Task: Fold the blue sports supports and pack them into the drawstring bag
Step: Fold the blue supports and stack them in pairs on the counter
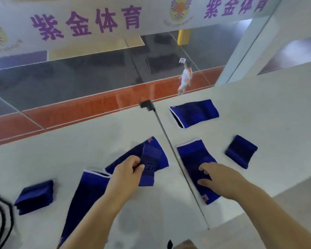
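We see a white ledge (pixel 97 137) in front of a glass pane, and on it six blue supports are spread. Our left hand (pixel 127 172) is closed on a small support (pixel 150 159): the thumb and the fingers pinch its lower part, and this piece lies on top of a longer support (pixel 133 153) that goes diagonally across the ledge. Just below them, a long sleeve (pixel 84 198) reaches down toward the bottom edge, and our left forearm covers a part of it. At the far left lies a folded support (pixel 34 196), and beside it a black cord (pixel 2 221) curls at the edge of the picture; we cannot tell what it belongs to. Our right hand (pixel 217 178) rests flat, with fingers spread, on another support (pixel 194 159) that lies just right of the dark seam (pixel 167 141) in the ledge; this hand grips nothing. To the right of it sits a second folded support (pixel 241 151), apart from the hand. Farther back lies an unfolded support (pixel 194 113) with a white-trimmed opening facing left. The drawstring bag itself we cannot make out.
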A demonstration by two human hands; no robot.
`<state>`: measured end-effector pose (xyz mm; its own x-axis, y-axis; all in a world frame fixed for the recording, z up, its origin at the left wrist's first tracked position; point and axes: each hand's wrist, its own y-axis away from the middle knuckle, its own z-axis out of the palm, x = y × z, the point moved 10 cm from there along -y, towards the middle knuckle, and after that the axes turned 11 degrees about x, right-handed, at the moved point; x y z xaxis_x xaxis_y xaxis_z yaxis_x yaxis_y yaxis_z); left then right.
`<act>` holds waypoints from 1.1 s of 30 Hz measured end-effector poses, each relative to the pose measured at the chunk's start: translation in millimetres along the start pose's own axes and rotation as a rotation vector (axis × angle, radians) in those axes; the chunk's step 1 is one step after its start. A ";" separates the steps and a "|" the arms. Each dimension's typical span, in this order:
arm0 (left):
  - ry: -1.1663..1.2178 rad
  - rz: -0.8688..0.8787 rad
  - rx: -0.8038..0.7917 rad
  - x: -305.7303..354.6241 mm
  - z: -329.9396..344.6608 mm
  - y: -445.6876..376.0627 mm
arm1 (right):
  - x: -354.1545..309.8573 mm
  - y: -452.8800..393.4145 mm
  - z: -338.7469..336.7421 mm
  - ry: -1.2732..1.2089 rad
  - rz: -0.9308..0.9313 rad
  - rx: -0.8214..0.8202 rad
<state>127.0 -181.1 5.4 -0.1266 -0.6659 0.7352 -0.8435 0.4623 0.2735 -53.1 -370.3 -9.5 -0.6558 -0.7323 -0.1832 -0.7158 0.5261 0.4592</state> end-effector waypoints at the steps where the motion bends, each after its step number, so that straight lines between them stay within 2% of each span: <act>1: 0.004 0.012 -0.026 5.7 9.4 6.1 | 11.2 6.7 5.0 -0.002 0.023 -0.008; 8: 0.042 0.059 -0.149 45.6 71.4 31.6 | 102.9 32.2 17.4 -0.037 0.155 -0.003; 16: 0.088 -0.014 -0.106 91.6 155.4 22.8 | 213.0 -11.6 -11.6 -0.005 0.259 0.114; 22: 0.104 -0.057 -0.094 108.0 201.7 22.9 | 229.4 -53.5 -21.8 -0.089 0.243 0.218; 27: 0.110 -0.115 -0.059 111.0 222.3 30.1 | 232.8 -63.6 -11.0 -0.065 0.180 0.211; 33: 0.109 -0.134 -0.070 118.5 243.4 28.1 | 272.3 -58.7 -11.9 -0.203 0.193 0.158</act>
<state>-38.8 -389.5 -50.8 0.0450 -0.6587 0.7511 -0.8103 0.4156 0.4130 -186.8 -605.7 -76.0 -0.8063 -0.5195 -0.2827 -0.5913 0.7193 0.3647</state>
